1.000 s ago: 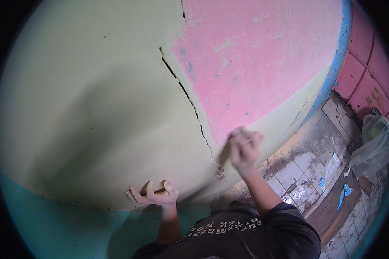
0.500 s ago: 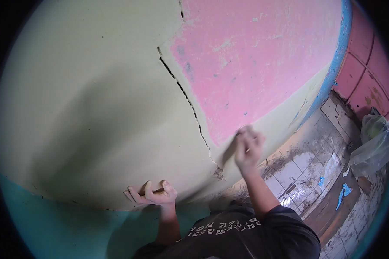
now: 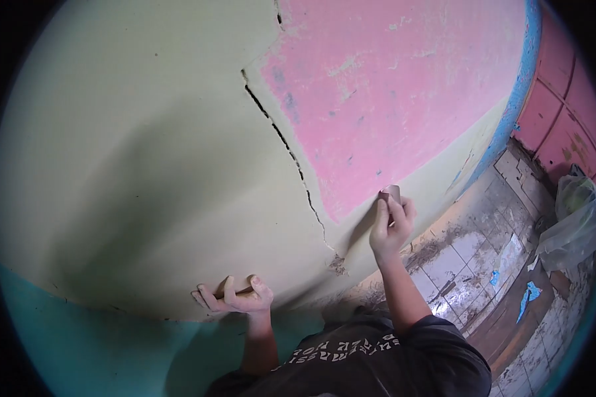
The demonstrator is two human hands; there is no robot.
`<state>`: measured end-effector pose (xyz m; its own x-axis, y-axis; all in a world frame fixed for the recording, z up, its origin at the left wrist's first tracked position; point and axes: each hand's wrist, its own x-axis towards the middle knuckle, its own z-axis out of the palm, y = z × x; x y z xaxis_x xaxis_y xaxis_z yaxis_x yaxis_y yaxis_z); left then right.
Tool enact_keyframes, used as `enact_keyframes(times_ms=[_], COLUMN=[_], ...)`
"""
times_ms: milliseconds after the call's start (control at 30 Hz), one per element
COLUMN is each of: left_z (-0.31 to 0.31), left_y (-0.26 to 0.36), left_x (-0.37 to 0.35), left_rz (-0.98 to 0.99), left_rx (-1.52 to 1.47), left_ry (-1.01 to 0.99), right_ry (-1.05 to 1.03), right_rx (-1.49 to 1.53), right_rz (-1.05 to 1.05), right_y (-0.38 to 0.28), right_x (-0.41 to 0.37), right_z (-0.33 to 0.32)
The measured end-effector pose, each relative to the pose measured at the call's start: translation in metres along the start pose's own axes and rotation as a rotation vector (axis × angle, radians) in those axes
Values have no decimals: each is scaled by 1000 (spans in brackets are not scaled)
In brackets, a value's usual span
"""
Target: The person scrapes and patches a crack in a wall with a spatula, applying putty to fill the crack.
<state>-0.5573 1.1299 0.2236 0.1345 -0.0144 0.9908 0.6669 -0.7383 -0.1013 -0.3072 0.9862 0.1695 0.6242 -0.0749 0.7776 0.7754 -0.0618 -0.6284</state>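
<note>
My right hand (image 3: 392, 228) is closed around a small folded piece of sandpaper (image 3: 391, 192), its brownish curled end standing out above the fingers. It is at the wall, by the lower edge of a pink patch (image 3: 391, 92). My left hand (image 3: 235, 296) rests by the lower part of the pale green wall (image 3: 198, 165), its dusty fingers bent and spread apart; nothing shows in them. Between the hands, a dark jagged crack (image 3: 281, 135) runs down the wall, ending at a crumbled brown spot (image 3: 338, 265).
A teal band (image 3: 79, 344) covers the wall's bottom. At right are a blue-painted edge (image 3: 520, 73), a pink tiled surface (image 3: 566, 99) and a clear plastic bag (image 3: 569, 221). Dirty white floor tiles (image 3: 447, 264) carry debris, a brown board (image 3: 510, 317) and blue scraps (image 3: 527, 298).
My right hand has moved slightly right along the wall and turned, so the sandpaper now shows. My left hand stays in place.
</note>
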Motion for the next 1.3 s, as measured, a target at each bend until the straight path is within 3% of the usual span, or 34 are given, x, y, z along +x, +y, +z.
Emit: enact_keyframes(times_ms=[100, 200, 233, 333, 367, 600, 633, 733, 800, 1000, 1033, 1133, 1200, 1267, 1300], left_z=[3, 2, 2, 1, 2, 1, 2, 3, 0, 4, 2, -1, 3, 2, 2], left_y=[0, 1, 1, 1, 1, 0, 1, 2, 1, -1, -1, 1, 3, 2, 1], left_x=[-1, 3, 3, 1, 1, -2, -1, 3, 2, 3, 3, 0, 2, 2, 3], left_rz=[16, 20, 19, 18, 17, 8, 12, 12, 9, 39, 35, 17, 15, 17, 19], left_rx=[2, -3, 0, 8, 7, 18, 7, -6, 8, -2, 12, 21, 10, 9, 8], left_ry=[4, 7, 5, 4, 4, 7, 11, 8, -2, 12, 3, -7, 4, 7, 7], right_ry=[-211, -109, 20, -80, -200, -99, -210, -181, -69, -139, -25, 37, -204, -202, -106], right_rx=[34, -73, -31, -39, 58, -56, 6, -37, 37, -55, -68, 12, 47, -33, 10], right_rz=[-284, -195, 50, -197, -254, -191, -296, -245, 48, -213, -93, 67, -297, -341, -143], right_y=[-28, -6, 0, -12, -27, -12, -23, -9, 2, -10, 2, -1, -27, -20, -13], right_x=[-8, 7, 11, -1, -10, -2, -10, 3, 0, -4, 1, -2, -12, -5, -2], right_z=[-5, -9, -4, -2, -4, -4, -4, -11, -2, -7, -4, 5, -4, -7, -5])
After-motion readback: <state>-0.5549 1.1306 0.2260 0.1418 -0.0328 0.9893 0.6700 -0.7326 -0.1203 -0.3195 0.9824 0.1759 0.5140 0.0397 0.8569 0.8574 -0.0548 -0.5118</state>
